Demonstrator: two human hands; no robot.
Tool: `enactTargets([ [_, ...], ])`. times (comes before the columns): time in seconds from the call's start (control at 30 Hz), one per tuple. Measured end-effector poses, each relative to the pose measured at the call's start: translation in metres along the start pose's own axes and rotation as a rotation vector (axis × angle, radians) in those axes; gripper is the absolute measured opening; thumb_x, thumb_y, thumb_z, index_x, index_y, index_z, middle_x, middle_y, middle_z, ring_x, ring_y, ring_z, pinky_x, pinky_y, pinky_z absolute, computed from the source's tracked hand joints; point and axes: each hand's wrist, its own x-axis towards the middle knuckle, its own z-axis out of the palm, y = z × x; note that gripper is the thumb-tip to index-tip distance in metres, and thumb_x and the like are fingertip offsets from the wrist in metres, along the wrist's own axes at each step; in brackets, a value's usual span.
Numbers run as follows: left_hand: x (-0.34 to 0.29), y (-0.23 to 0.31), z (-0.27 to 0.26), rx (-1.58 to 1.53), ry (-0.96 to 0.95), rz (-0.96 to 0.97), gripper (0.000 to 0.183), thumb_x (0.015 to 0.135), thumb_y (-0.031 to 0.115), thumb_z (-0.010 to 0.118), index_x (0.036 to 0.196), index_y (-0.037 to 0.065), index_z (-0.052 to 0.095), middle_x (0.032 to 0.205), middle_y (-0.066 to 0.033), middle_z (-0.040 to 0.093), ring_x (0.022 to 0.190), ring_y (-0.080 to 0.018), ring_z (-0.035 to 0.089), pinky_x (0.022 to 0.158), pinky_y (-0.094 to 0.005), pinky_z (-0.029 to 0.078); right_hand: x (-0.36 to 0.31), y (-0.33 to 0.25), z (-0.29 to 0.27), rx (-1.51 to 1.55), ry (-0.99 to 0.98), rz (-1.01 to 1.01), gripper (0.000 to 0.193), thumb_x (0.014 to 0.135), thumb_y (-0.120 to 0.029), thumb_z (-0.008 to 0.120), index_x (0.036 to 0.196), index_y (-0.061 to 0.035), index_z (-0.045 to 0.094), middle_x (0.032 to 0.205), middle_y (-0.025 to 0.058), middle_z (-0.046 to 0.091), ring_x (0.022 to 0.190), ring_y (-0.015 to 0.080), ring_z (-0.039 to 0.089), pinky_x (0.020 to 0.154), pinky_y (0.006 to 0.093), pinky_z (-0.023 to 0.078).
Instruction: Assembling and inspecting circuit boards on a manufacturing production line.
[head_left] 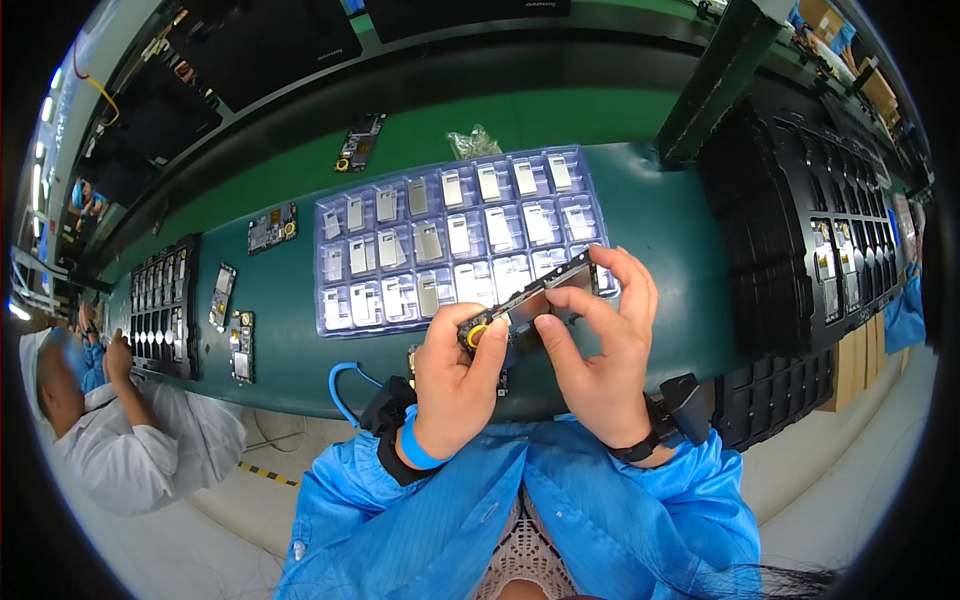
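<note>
A dark circuit board point(527, 298) with a yellow ring at one end is held tilted above the near edge of the bench. My left hand point(458, 365) is closed on its left end, the thumb beside the yellow ring. My right hand point(608, 350) grips the far right end with its outer fingers. The thumb and index finger of that hand come close together at the board's near face; whether they pinch a small part cannot be made out. Just behind the hands lies a clear plastic tray point(320, 270) whose compartments hold silvery metal shield plates point(429, 240).
Loose circuit boards point(272, 229) lie left of the tray and another point(361, 142) behind it. A crumpled clear bag point(473, 142) touches the back area. Black trays point(800, 230) are stacked at right, near a green post point(715, 85). At left a co-worker point(140, 430) sits by another black tray point(165, 300).
</note>
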Motion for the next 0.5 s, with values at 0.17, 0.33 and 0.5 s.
enactTargets([
  [0.17,-0.0005,-0.0060,-0.0006,0.020,0.034,0.043,0.013,0.088,0.006,0.051,0.097,0.002,0.043,0.076,0.0015,0.047,0.066,-0.0016,0.041,0.057,-0.0172,0.035,0.0004,0.0032,0.0018,0.078,-0.024,0.068,0.014,0.066,-0.008,0.070,0.077,-0.0067,0.062,0.114,0.0163,0.045,0.114,0.0380,0.034,0.095,0.0442,0.027],
  [0.33,0.0008,-0.0081,-0.0017,0.014,0.027,0.088,0.014,0.087,0.006,0.053,0.097,0.001,0.045,0.072,0.0012,0.047,0.061,-0.0017,0.040,0.049,-0.0174,0.034,0.0020,0.0030,0.0019,-0.001,0.014,0.053,0.011,0.068,-0.009,0.070,0.076,-0.0078,0.062,0.112,0.0156,0.045,0.114,0.0382,0.034,0.094,0.0447,0.027],
  [0.5,-0.0010,-0.0056,-0.0015,-0.008,0.008,0.069,0.014,0.087,0.006,0.053,0.097,0.001,0.045,0.072,0.0016,0.046,0.060,-0.0019,0.040,0.049,-0.0175,0.033,0.0013,0.0022,0.0051,-0.040,0.047,0.024,0.012,0.066,-0.009,0.071,0.074,-0.0071,0.061,0.108,0.0147,0.046,0.111,0.0363,0.036,0.092,0.0440,0.028],
])
